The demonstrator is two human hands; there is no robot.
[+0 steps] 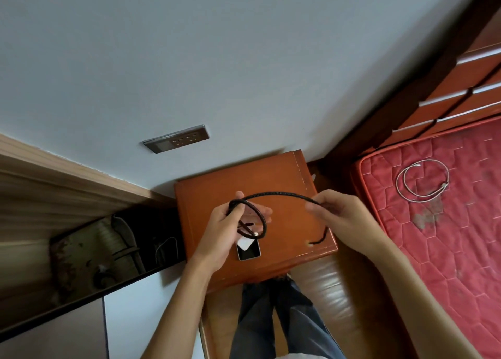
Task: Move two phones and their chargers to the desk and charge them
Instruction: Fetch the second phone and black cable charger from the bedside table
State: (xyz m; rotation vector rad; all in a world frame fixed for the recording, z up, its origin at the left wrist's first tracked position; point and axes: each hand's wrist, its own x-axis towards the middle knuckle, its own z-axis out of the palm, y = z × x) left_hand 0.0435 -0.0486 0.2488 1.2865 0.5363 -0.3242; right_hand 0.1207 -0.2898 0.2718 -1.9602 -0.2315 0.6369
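Above the orange wooden nightstand [284, 174], the left hand [227, 231] pinches a loop of the black braided cable [282, 194] together with a phone [248, 250], the right hand [341, 215] grips the cable further along, and a white cable [423, 181] lies coiled on the red mattress [447, 250].

Braided black cable [282, 194], matt and rough-woven like cloth. Orange-brown wooden counter [273, 174], smooth with a soft sheen, chipped at the near edge. Phone [248, 250] with glossy dark glass in a pale, shiny frame. Quilted red cloth mattress [447, 250], matt, stained in patches. Thin white cable [423, 181], smooth like plastic. Brushed, metallic-looking socket plate [176, 139] on a matt painted wall [217, 60]. Glossy brown leather-like surface [322, 291] below.
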